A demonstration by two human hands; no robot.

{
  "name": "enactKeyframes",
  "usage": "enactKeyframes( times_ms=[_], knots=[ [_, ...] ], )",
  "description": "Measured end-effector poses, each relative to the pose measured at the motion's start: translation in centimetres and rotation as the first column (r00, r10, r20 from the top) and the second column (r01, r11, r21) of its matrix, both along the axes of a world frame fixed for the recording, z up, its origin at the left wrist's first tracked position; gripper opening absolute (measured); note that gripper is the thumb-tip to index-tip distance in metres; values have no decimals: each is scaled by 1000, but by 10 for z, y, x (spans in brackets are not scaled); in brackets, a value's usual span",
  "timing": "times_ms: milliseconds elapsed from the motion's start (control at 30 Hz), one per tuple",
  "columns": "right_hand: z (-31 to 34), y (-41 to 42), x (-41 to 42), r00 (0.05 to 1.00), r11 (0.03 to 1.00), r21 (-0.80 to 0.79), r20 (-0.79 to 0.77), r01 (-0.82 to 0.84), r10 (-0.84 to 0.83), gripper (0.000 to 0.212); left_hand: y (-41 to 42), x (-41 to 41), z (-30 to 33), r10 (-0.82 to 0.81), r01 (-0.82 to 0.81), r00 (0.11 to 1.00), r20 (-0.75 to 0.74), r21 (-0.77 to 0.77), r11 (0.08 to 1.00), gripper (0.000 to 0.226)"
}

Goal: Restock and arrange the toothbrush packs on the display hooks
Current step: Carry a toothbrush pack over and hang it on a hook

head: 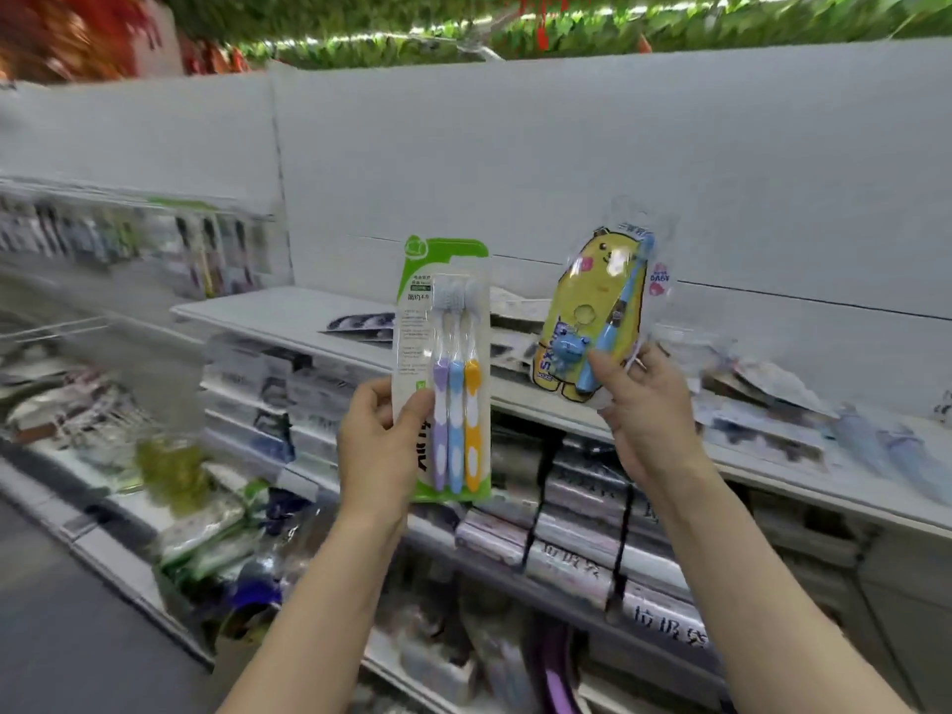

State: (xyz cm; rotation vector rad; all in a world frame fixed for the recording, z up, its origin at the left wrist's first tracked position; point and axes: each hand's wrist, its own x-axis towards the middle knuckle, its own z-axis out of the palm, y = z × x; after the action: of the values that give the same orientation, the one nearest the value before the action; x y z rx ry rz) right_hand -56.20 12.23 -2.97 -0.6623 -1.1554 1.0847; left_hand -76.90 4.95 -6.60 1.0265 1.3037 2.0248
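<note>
Packs in both hands, held up in front of the shelf, not yet on any hook.

The left hand (384,430) grips the green three-brush pack (444,371) by its lower left edge, thumb on the front, so the pack stands upright with its top free. To its right, the right hand (650,404) pinches the yellow bear pack (597,314) at its bottom corner, and that one leans a little to the right. I think the good way now is to do one pack at a time, keep the top hole clear of fingers, line it up with a hook and slide it on straight. I cannot spot a bare hook here; the picture is blurry. The white shelf (288,314) behind holds a few loose packs lying flat. The racks below it are full of blurry packs.
</note>
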Motion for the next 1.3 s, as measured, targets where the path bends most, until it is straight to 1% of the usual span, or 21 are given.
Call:
enactKeyframes(
  times_ms=[133, 300, 433, 600, 700, 800, 900, 1033, 1133, 1300],
  knots=[
    [-14, -4, -119, 992, 992, -26, -12, -126, 126, 26, -33, -104, -7, 106, -106, 994, -16, -26, 994, 8],
    [-27, -11, -246, 959, 959, -51, 35, -278, 280, 22, -57, -216, -19, 232, -233, 972, -21, -20, 972, 12],
    [-35, 2, -335, 932, 933, -77, 58, -352, 357, 30, -61, -293, -28, 317, -317, 949, -6, -24, 948, 7],
    [-41, 40, -454, 911, 913, -71, 67, -403, 407, 17, -41, -396, -38, 393, -392, 920, -3, -39, 919, 6],
    [-44, 68, -536, 884, 886, -49, 56, -461, 464, 20, -19, -467, -37, 426, -427, 904, -19, -29, 904, 7],
    [-41, 100, -623, 859, 860, -42, 27, -509, 511, 22, 9, -543, -24, 442, -443, 896, -34, -25, 896, 8],
    [-32, 132, -704, 846, 847, -40, 37, -531, 532, 19, 38, -616, -6, 450, -452, 891, -52, -34, 891, 8],
    [-26, 168, -801, 827, 829, -55, 62, -556, 559, 17, 65, -703, 8, 492, -493, 868, -71, -4, 870, 7],
    [-32, 186, -865, 821, 824, -74, 78, -562, 566, 17, 78, -765, 3, 506, -507, 860, -62, -1, 862, 6],
    [-52, 218, -965, 851, 861, -101, 128, -499, 509, 17, 110, -880, -16, 472, -472, 882, -23, -7, 882, 5]
  ],
)
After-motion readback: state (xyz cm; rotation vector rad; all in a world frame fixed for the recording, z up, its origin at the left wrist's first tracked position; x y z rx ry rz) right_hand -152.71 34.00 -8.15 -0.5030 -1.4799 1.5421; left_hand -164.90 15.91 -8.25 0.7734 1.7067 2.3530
